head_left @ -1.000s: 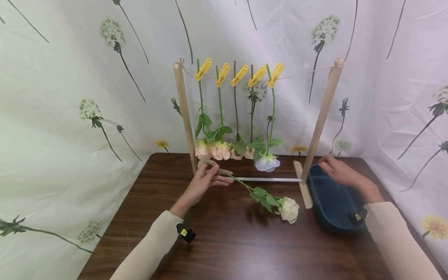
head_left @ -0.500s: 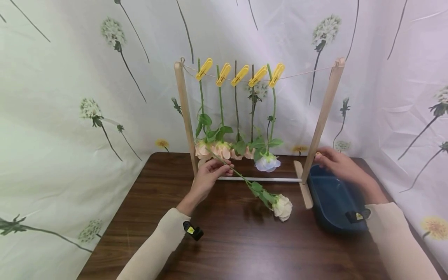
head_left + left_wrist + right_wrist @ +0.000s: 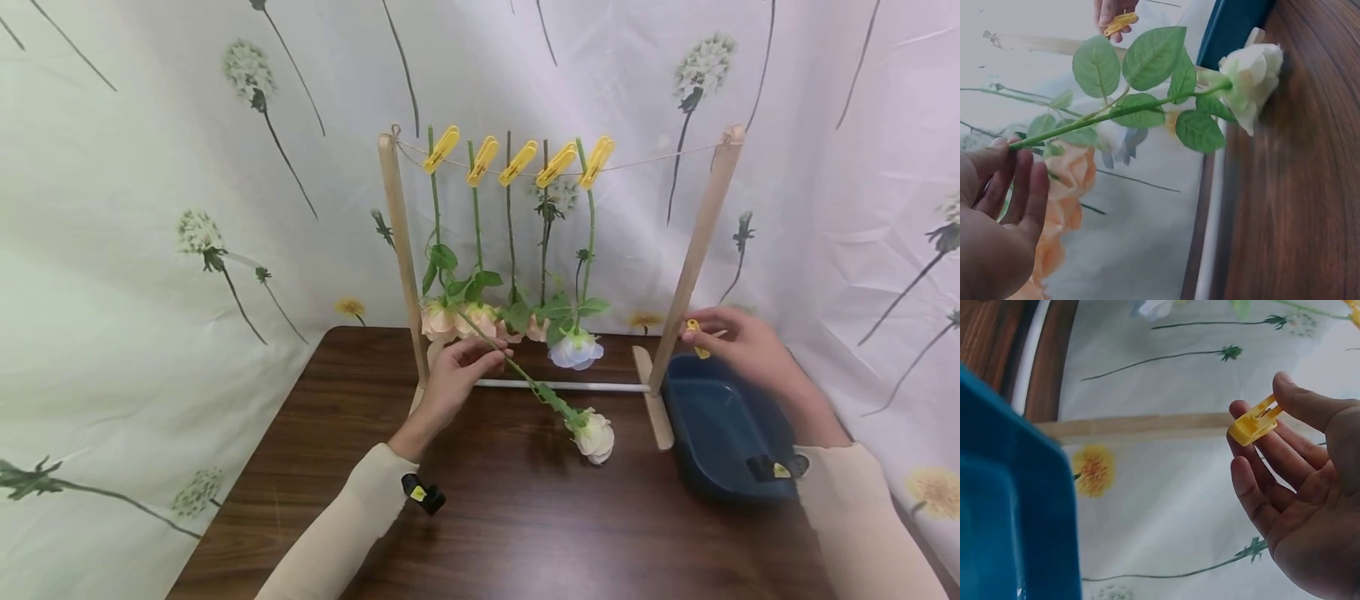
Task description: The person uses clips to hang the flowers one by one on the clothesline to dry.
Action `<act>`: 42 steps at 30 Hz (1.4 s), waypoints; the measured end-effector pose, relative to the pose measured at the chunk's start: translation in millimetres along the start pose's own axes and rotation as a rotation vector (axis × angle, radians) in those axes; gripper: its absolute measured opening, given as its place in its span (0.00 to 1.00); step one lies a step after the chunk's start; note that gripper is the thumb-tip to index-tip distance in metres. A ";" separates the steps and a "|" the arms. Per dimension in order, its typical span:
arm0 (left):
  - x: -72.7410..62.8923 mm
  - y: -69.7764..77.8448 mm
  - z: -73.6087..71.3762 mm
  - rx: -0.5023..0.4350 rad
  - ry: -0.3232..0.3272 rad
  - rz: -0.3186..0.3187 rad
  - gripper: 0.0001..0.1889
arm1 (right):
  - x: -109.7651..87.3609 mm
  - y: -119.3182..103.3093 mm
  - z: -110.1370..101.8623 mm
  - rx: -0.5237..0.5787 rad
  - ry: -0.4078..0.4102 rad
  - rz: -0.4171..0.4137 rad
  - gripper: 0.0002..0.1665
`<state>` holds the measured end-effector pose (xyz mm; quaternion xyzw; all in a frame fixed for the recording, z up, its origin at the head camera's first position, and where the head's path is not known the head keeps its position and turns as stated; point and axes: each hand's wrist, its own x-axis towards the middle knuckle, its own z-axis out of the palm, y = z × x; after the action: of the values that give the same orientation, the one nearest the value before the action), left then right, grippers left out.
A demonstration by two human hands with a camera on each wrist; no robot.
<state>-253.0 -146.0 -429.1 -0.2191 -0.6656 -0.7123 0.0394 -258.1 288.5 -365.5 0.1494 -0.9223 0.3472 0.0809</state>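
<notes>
My left hand (image 3: pixel 459 379) pinches the green stem of a white rose (image 3: pixel 595 437) between thumb and fingers. The bloom points down and to the right, over the table. In the left wrist view the rose's leaves (image 3: pixel 1154 59) spread along the stem. My right hand (image 3: pixel 757 358) holds a yellow clothespin (image 3: pixel 1254 425) between thumb and fingers, above the back of a blue basin (image 3: pixel 720 433). Several flowers hang head down from a string (image 3: pixel 652 161), each held by a yellow clothespin (image 3: pixel 598 162); peach roses (image 3: pixel 438 321) are on the left, a pale blue one (image 3: pixel 576 350) on the right.
The string runs between two wooden posts, a left post (image 3: pixel 399 242) and a right post (image 3: pixel 693 258). A white rod (image 3: pixel 562 386) joins them low down. Behind stands a flower-printed cloth (image 3: pixel 315 108). All rests on a dark wooden table (image 3: pixel 480 533).
My left hand has shifted slightly right and turned, swinging the white bloom left and the stem end upward. My right hand has risen from the basin, and the clothespin in it shows clearly now.
</notes>
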 end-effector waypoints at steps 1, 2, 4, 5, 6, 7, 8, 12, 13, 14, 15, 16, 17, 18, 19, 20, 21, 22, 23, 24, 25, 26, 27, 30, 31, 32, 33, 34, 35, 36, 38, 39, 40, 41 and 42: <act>0.4 1.4 1.3 0.005 0.005 0.007 0.13 | -0.9 -2.4 -0.4 0.010 0.006 -0.011 0.26; 0.9 2.6 2.4 0.014 0.009 0.015 0.12 | -1.5 -5.0 -0.6 0.021 0.010 -0.024 0.26; 2.2 5.5 5.1 0.006 0.002 0.034 0.13 | -2.0 -10.3 -1.2 0.036 0.019 -0.056 0.25; 3.1 7.0 6.7 -0.004 -0.006 0.042 0.13 | -2.0 -13.2 -1.5 0.040 0.029 -0.073 0.24; 4.4 8.6 8.6 -0.015 -0.017 0.053 0.14 | -1.9 -16.0 -1.8 0.035 0.041 -0.091 0.24; 5.7 10.4 11.0 -0.029 -0.029 0.061 0.14 | -1.7 -19.0 -2.2 0.033 0.053 -0.108 0.23; 6.7 12.4 13.4 -0.043 -0.040 0.065 0.15 | -1.4 -22.0 -2.7 0.031 0.064 -0.123 0.22; 10.5 21.9 24.9 -0.071 -0.065 0.099 0.17 | -1.1 -35.7 -4.4 0.082 0.078 -0.132 0.23; 11.4 24.5 28.0 -0.062 -0.064 0.112 0.17 | -0.7 -39.6 -5.0 0.096 0.082 -0.136 0.23; 12.5 26.8 30.9 -0.055 -0.065 0.123 0.17 | -0.1 -43.5 -5.6 0.107 0.090 -0.140 0.23; 13.7 29.3 34.0 -0.043 -0.066 0.137 0.17 | 0.4 -47.5 -6.3 0.116 0.099 -0.142 0.23; 15.6 31.4 37.2 -0.030 -0.066 0.154 0.17 | 1.4 -52.0 -6.9 0.115 0.114 -0.140 0.23; 17.5 33.8 40.4 -0.019 -0.067 0.169 0.16 | 2.1 -56.8 -7.8 0.104 0.125 -0.138 0.24; 19.5 36.2 43.6 -0.006 -0.065 0.183 0.15 | 3.3 -61.3 -8.7 0.095 0.133 -0.135 0.24; 21.6 38.5 47.0 -0.002 -0.067 0.195 0.15 | 4.6 -65.4 -9.2 0.087 0.142 -0.136 0.25; 23.9 40.7 50.7 -0.014 -0.072 0.202 0.15 | 5.8 -69.0 -9.9 0.083 0.147 -0.139 0.25; 26.1 43.3 54.6 -0.017 -0.072 0.213 0.15 | 7.0 -72.3 -10.5 0.083 0.149 -0.141 0.25; 28.5 45.6 58.6 -0.023 -0.075 0.222 0.14 | 8.0 -75.8 -11.0 0.079 0.155 -0.142 0.25; 30.5 48.1 62.7 -0.034 -0.077 0.226 0.14 | 9.3 -77.9 -11.3 0.081 0.159 -0.148 0.25; 32.6 50.3 66.9 -0.042 -0.079 0.232 0.14 | 10.5 -80.1 -11.6 0.080 0.170 -0.153 0.24; 34.7 52.8 71.1 -0.053 -0.084 0.238 0.14 | 11.7 -82.3 -11.7 0.086 0.184 -0.160 0.23; 36.8 55.2 75.3 -0.057 -0.088 0.246 0.14 | 12.9 -84.6 -12.0 0.095 0.199 -0.167 0.22; 39.1 57.7 79.4 -0.051 -0.091 0.257 0.14 | 14.1 -87.1 -12.4 0.107 0.216 -0.167 0.22; 46.4 64.4 90.2 -0.038 -0.095 0.281 0.14 | 17.8 -95.9 -14.0 0.145 0.262 -0.179 0.20; 48.8 66.7 93.5 -0.036 -0.098 0.286 0.14 | 19.2 -98.6 -15.0 0.160 0.275 -0.193 0.20; 51.2 68.9 96.8 -0.029 -0.098 0.290 0.14 | 20.3 -101.1 -16.3 0.170 0.285 -0.210 0.20; 53.6 71.2 100.2 -0.027 -0.099 0.289 0.14 | 21.6 -103.5 -17.6 0.176 0.294 -0.223 0.19; 56.1 73.2 103.5 -0.027 -0.100 0.288 0.14 | 22.6 -106.4 -19.2 0.175 0.304 -0.236 0.19; 58.7 75.4 106.9 -0.024 -0.099 0.287 0.14 | 23.9 -109.2 -20.8 0.172 0.316 -0.247 0.19; 61.3 77.5 110.4 -0.026 -0.098 0.283 0.15 | 25.4 -111.9 -22.5 0.171 0.327 -0.253 0.18; 67.1 81.6 117.7 -0.023 -0.096 0.278 0.14 | 28.6 -117.4 -26.3 0.169 0.349 -0.260 0.18; 70.1 83.6 121.4 -0.021 -0.095 0.279 0.14 | 30.4 -120.5 -28.1 0.170 0.362 -0.259 0.18; 72.9 85.6 125.0 -0.016 -0.091 0.280 0.14 | 32.2 -123.8 -30.0 0.173 0.374 -0.262 0.18; 75.6 87.6 128.5 -0.010 -0.087 0.278 0.14 | 34.2 -126.6 -31.9 0.182 0.385 -0.266 0.18; 78.3 89.5 131.8 -0.002 -0.082 0.276 0.14 | 36.0 -128.9 -33.8 0.193 0.394 -0.270 0.18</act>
<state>-258.2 -10.2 -314.8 -0.3375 -0.6297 -0.6911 0.1096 -247.7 211.0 -251.7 0.2076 -0.8229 0.4422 0.2903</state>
